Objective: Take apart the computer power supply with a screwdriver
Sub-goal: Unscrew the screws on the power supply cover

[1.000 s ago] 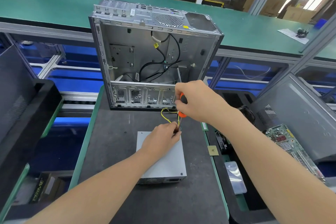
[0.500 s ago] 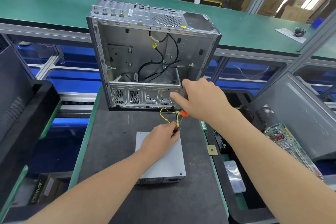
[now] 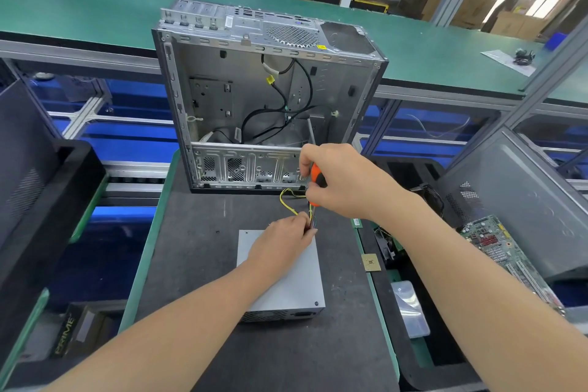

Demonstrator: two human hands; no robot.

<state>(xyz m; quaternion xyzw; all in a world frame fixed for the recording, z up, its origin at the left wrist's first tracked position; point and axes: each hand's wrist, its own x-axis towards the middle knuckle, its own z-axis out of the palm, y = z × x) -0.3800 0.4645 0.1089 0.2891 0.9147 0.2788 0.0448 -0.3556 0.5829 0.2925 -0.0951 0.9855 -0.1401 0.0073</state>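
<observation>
While the left hand pinches the wires atop the power supply, the right hand's fingers are clamped on the orange screwdriver

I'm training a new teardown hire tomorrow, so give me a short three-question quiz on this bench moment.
1. Multiple choice: which hand grips the orange-handled screwdriver? A) left B) right C) neither
2. True or false: the power supply sits inside the open computer case.
3. Short answer: what does the left hand pinch?
Key: 1 B, the right hand. 2 False; it lies on the dark mat in front of the case. 3 The yellow and black wires at the supply's far end.
</observation>
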